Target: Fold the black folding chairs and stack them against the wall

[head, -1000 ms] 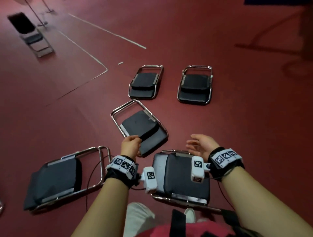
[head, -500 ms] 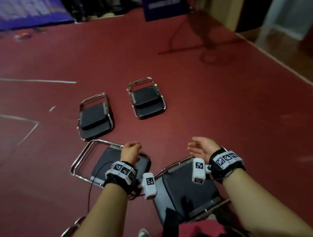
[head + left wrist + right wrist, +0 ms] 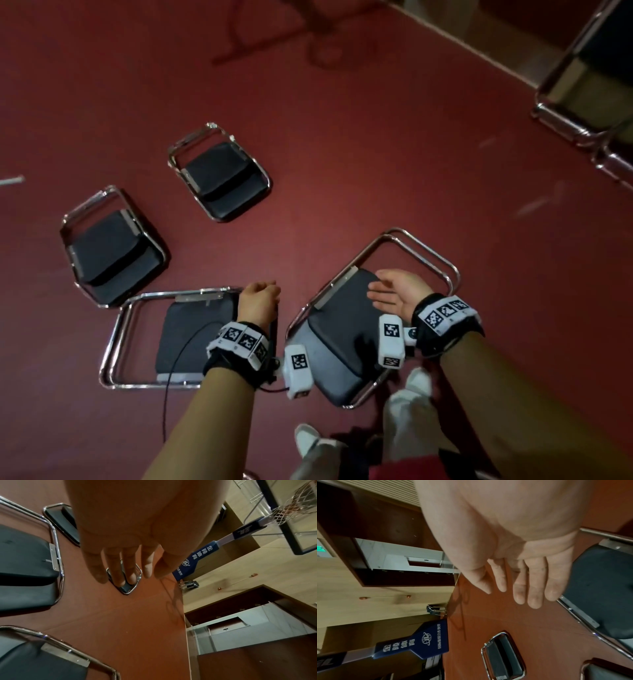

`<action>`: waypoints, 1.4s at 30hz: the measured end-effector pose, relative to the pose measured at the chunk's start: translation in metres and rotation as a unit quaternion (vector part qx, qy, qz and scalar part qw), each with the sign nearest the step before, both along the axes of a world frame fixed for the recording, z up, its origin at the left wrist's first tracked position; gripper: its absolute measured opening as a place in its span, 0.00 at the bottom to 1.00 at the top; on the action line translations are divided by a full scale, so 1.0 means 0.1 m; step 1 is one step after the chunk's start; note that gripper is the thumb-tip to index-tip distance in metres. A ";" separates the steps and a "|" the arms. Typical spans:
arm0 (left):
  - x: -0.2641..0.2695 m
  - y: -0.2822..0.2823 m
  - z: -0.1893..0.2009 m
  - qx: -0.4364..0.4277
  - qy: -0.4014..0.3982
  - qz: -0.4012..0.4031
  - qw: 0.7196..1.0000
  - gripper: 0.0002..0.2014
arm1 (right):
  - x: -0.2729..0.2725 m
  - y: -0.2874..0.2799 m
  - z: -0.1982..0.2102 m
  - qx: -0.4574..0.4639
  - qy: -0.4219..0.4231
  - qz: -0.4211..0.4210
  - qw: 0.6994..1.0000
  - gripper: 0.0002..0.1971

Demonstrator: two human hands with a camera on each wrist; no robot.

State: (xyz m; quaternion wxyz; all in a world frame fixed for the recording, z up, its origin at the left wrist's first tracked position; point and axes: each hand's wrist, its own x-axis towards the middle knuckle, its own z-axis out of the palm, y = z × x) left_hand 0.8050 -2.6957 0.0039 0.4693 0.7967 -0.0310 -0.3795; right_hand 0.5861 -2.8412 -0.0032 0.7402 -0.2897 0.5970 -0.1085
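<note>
Four black padded folding chairs with chrome tube frames lie folded flat on the dark red floor [image 3: 342, 137]. Going left to right: one at 10 o'clock [image 3: 109, 253], one at 11 [image 3: 222, 178], one right under the left hand [image 3: 195, 335], and one under the right hand [image 3: 346, 329]. More chrome-framed chairs [image 3: 582, 78] sit by the wall around 2 o'clock. The left hand [image 3: 258, 303] hangs loosely curled, holding nothing as far as I can tell; the right hand [image 3: 397, 291] is flat and relaxed over its chair. That chair's long axis runs from 7 to 1 o'clock, so I'd guess the right hand grabs it first.
</note>
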 end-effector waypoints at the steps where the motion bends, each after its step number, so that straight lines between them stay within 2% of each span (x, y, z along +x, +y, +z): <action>1: -0.05 -0.03 -0.11 0.008 -0.002 0.008 1.000 0.11 | -0.04 -0.04 -0.12 0.010 0.006 0.004 1.000 0.06; 7: -0.34 -0.25 -0.80 0.062 0.007 0.048 0.997 0.06 | -0.13 -0.27 -0.89 0.053 0.031 0.036 0.997 0.05; 13: -0.63 -0.31 -1.77 0.107 0.046 0.049 0.992 0.05 | -0.13 -0.30 -1.81 0.091 0.050 0.063 0.993 0.04; 18: -0.61 -0.26 -2.82 0.135 0.066 0.023 0.988 0.08 | -0.10 -0.19 -2.77 0.089 0.058 0.047 0.993 0.05; 20: -0.59 -0.15 -3.47 0.149 0.060 0.008 0.987 0.10 | -0.09 -0.05 -3.35 0.090 0.061 0.045 0.993 0.07; 24: -0.57 0.09 -4.63 0.180 0.061 -0.010 0.982 0.06 | -0.06 0.23 -4.43 0.094 0.054 0.037 0.993 0.08; 30: -0.54 0.31 -5.97 0.169 0.052 -0.022 0.984 0.09 | 0.01 0.53 -5.73 0.101 0.060 0.028 0.993 0.04; 34: -0.40 0.38 -6.61 0.169 0.042 -0.029 0.984 0.07 | 0.04 0.63 -6.34 0.071 0.064 0.020 0.995 0.07; 37: -0.30 0.49 -7.03 0.192 0.019 -0.034 0.981 0.06 | 0.05 0.74 -6.63 0.037 0.064 -0.004 0.997 0.08; 38: -0.29 0.55 -7.13 0.209 0.007 -0.048 0.977 0.08 | 0.05 0.81 -6.69 0.038 0.062 -0.019 0.997 0.08; 42: -0.35 0.75 -7.17 0.288 -0.024 -0.113 0.951 0.12 | -0.03 1.12 -6.91 0.055 0.062 -0.142 0.986 0.07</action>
